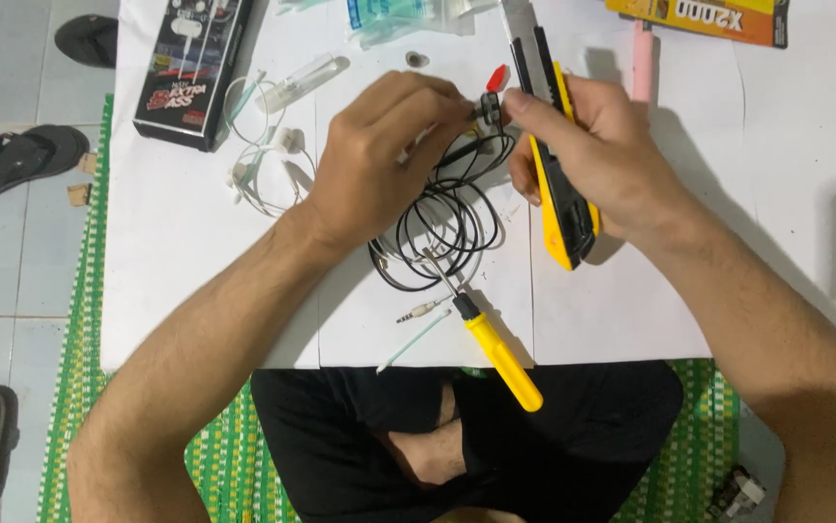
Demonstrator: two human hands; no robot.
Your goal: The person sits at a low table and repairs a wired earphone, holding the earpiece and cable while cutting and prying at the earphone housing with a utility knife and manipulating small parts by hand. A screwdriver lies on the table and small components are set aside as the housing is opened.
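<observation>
My left hand (379, 155) pinches a small black earbud piece (488, 107) at the end of a coiled black cable (437, 228) lying on the white sheet. My right hand (588, 145) grips a yellow and black utility knife (554, 165), its blade end pointing away from me, and its fingertips also touch the black piece. A small red part (497, 76) sits just beyond the fingertips. A yellow-handled screwdriver (491, 344) lies below the cable, with an audio plug (421, 311) and a thin white stick (413, 341) beside it.
White earphones (263, 160) and a black product box (190, 68) lie at the left. A clear plastic bag (399, 17), a pink object (642, 58) and an orange box (709, 17) sit along the far edge. Sandals (21, 160) rest on the tiled floor, left of a green woven mat (79, 320).
</observation>
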